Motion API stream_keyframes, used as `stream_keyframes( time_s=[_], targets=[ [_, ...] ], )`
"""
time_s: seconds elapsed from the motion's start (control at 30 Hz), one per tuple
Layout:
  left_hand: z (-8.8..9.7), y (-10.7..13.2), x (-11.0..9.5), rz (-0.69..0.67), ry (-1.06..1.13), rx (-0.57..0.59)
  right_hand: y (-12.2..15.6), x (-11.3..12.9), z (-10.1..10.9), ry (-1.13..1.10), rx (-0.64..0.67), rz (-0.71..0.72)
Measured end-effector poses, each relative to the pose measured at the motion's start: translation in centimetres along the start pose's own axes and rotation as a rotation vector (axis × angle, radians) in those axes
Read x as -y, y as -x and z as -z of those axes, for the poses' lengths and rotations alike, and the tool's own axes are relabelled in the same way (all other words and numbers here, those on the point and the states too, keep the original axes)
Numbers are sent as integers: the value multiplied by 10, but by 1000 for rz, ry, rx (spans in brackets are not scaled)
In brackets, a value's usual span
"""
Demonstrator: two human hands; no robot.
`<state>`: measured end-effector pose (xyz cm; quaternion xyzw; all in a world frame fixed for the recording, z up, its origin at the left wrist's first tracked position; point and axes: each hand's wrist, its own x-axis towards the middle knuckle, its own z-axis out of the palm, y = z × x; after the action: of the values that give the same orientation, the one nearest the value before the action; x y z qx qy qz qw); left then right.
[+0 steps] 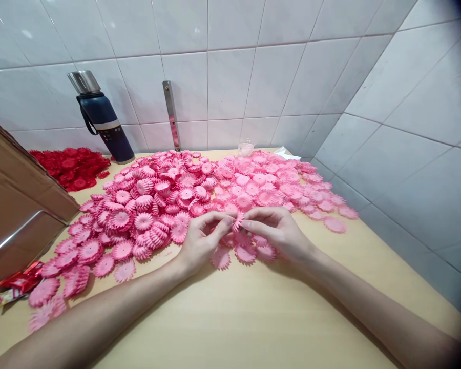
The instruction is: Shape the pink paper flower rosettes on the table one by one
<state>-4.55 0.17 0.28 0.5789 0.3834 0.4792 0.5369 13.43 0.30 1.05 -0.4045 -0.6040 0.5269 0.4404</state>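
Note:
Between my two hands is a small pink paper-like flower piece [237, 221] with a toothed edge, seen nearly edge-on. My left hand [205, 237] pinches its left side between thumb and fingers. From the right, the thumb and forefinger of my right hand [282, 233] close on the same piece. Just below my fingers, several flat pink flower pieces [245, 253] lie on the table. Behind my hands spreads a big heap of pink flower pieces [153, 200], deeper pink and cupped on the left. Paler, flatter pieces [269, 184] make up its right part.
A dark blue bottle [109, 125] stands by the tiled wall beside a red flower heap [75, 166]. A cardboard box [19, 195] rises at left, with shiny red wrappers [21, 279] near it. At the back are a small clear cup [246, 148] and white paper [286, 153].

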Motion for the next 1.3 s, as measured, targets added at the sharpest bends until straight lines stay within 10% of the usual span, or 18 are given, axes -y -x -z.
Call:
stream_keyframes(
  time_s=[0.7, 1.3],
  targets=[
    [0, -1, 2, 68, 116, 41, 1, 1, 0, 151, -24, 46],
    [-6, 7, -1, 35, 277, -61, 0, -5, 5, -263, 31, 16]
  ],
)
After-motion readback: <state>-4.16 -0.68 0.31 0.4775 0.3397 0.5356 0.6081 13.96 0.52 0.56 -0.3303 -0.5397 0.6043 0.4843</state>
